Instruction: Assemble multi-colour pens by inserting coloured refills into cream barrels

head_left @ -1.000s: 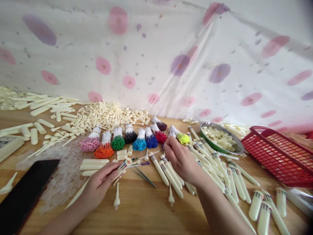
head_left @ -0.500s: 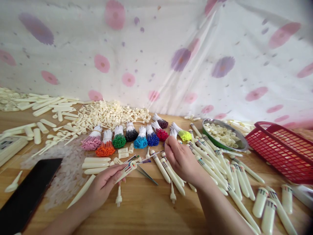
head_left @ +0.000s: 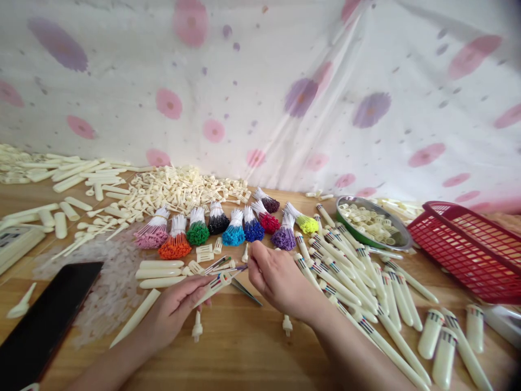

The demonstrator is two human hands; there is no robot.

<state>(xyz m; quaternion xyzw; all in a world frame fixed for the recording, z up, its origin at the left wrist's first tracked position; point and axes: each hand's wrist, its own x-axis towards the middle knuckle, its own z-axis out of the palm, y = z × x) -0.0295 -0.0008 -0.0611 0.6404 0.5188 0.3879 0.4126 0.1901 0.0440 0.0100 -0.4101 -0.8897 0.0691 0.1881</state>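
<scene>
My left hand is closed around a cream multicolour pen barrel, its slotted end with coloured pieces tilted up to the right. My right hand is closed in a pinch just right of that end. A thin pen refill runs between the barrel's mouth and my right fingers; the fingertips themselves are hidden. Tweezers lie on the table between my hands. Behind them stand bundles of refills with coloured ends, among them blue, purple and orange.
Finished-looking multicolour pens lie in a heap at right, beside a metal bowl of small slotted parts and a red basket. A black phone lies at left. Cream parts are piled at the back.
My right hand has moved left, closer to the barrel's open end, uncovering the purple bundle. The stretch of refill showing between hand and barrel is shorter. My left hand has barely moved.
</scene>
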